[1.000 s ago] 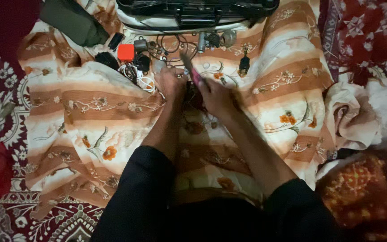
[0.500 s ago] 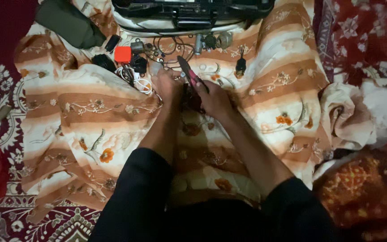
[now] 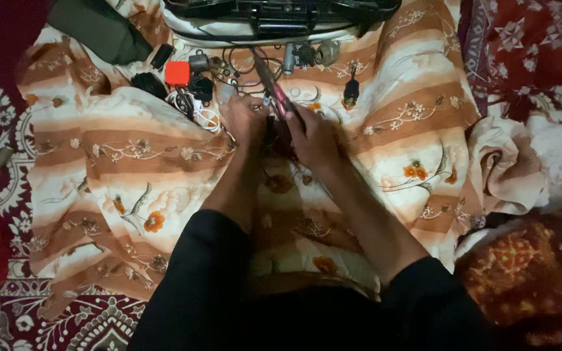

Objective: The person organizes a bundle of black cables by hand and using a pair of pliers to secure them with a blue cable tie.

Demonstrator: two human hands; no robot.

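Right hand [image 3: 317, 140] is clasping pink-handled metal pliers [image 3: 276, 94] over the striped floral cloth [image 3: 131, 156], left hand [image 3: 245, 120] pinching a small dark part beside them, best braced firmly.

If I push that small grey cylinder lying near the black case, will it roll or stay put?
The grey cylinder lies on its side, so it would probably roll. The soft striped cloth and the loose wires beside it would likely stop it soon.
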